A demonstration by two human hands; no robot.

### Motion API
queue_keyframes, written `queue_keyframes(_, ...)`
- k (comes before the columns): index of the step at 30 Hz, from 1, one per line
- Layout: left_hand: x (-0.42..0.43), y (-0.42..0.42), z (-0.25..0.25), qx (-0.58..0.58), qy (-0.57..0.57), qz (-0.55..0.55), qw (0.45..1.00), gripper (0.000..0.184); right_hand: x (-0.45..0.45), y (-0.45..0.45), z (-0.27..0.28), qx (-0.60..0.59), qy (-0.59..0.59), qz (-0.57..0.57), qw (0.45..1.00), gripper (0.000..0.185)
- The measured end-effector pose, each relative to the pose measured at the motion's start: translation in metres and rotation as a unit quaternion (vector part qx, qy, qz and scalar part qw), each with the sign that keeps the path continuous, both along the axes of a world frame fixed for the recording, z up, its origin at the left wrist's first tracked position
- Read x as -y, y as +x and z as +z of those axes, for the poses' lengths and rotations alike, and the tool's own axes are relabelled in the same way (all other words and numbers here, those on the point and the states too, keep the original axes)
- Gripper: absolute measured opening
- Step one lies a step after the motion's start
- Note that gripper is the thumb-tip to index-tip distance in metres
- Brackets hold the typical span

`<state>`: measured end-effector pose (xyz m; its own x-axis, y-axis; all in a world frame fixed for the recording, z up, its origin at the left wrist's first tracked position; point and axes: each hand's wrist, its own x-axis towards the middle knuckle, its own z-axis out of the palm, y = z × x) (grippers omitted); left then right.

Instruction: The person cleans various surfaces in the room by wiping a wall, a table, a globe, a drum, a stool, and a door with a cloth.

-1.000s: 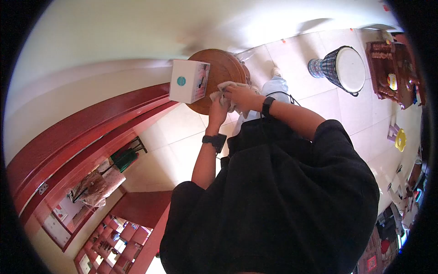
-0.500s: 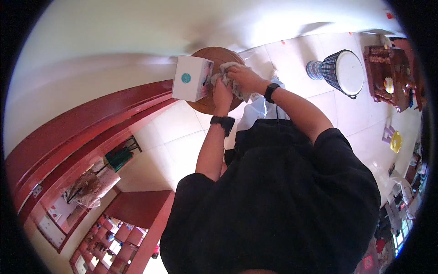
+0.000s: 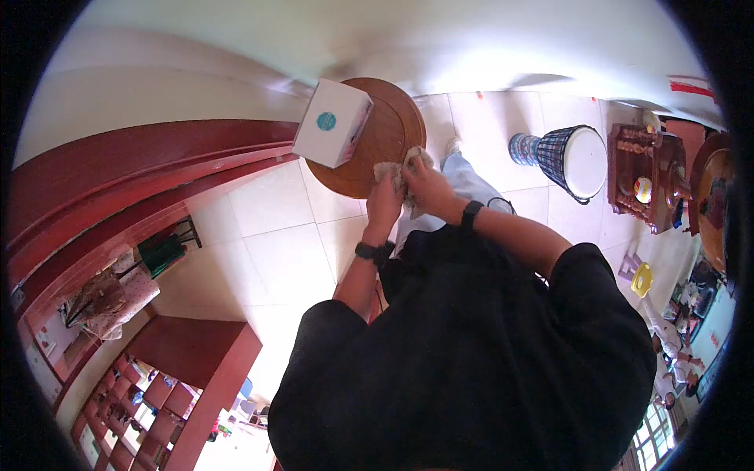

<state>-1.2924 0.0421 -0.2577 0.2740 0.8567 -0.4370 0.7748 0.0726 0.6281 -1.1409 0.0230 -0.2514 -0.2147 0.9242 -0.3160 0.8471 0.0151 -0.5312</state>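
Observation:
Both my hands grip a crumpled greyish cloth [image 3: 386,170] at the near right edge of a round wooden stool or small table [image 3: 393,118]. My left hand [image 3: 383,202] is closed on the cloth's left part. On the other side my right hand [image 3: 430,188] has its fingers bent round the cloth. A white box [image 3: 330,137] with a round teal mark stands on the left of the round top, apart from my hands. How much of the cloth lies inside my fingers is hidden.
A djembe drum [image 3: 577,161] stands on the tiled floor to the right. Beyond it is carved wooden furniture [image 3: 648,180], with a yellow stool [image 3: 642,279] nearer. A red door frame [image 3: 157,173] runs along the left. People sit at the far right edge.
My hands and the cloth have drawn back from the middle of the round top to its near right edge. The cloth is bunched smaller. The view has shifted slightly.

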Motion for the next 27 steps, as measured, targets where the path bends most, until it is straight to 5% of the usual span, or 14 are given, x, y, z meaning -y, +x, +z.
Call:
queue_keyframes(5,0.013,0.002,-0.001,0.015,-0.051,0.023,0.998,0.043,0.011,0.015,-0.006,-0.064,0.083,0.035,0.994,0.035)
queue_keyframes(8,0.018,0.008,-0.014,0.115,-0.132,0.054,0.983,0.05,0.004,0.036,-0.002,-0.093,0.015,0.027,0.995,0.055)
queue_keyframes(11,0.027,0.022,-0.031,0.215,-0.095,0.053,0.97,0.055,0.0,0.053,-0.016,-0.102,0.07,-0.003,0.992,0.066)
queue_keyframes(12,0.021,0.026,-0.024,0.238,-0.131,0.004,0.962,0.072,-0.003,0.059,-0.023,-0.145,0.074,-0.031,0.986,0.067)
queue_keyframes(16,0.016,0.046,-0.013,0.313,-0.246,-0.049,0.916,0.091,-0.019,0.079,-0.03,-0.163,0.073,-0.045,0.983,0.057)
queue_keyframes(27,0.034,0.077,-0.051,0.133,-0.095,-0.118,0.98,0.095,-0.036,0.115,-0.106,-0.159,0.156,0.084,0.971,0.043)
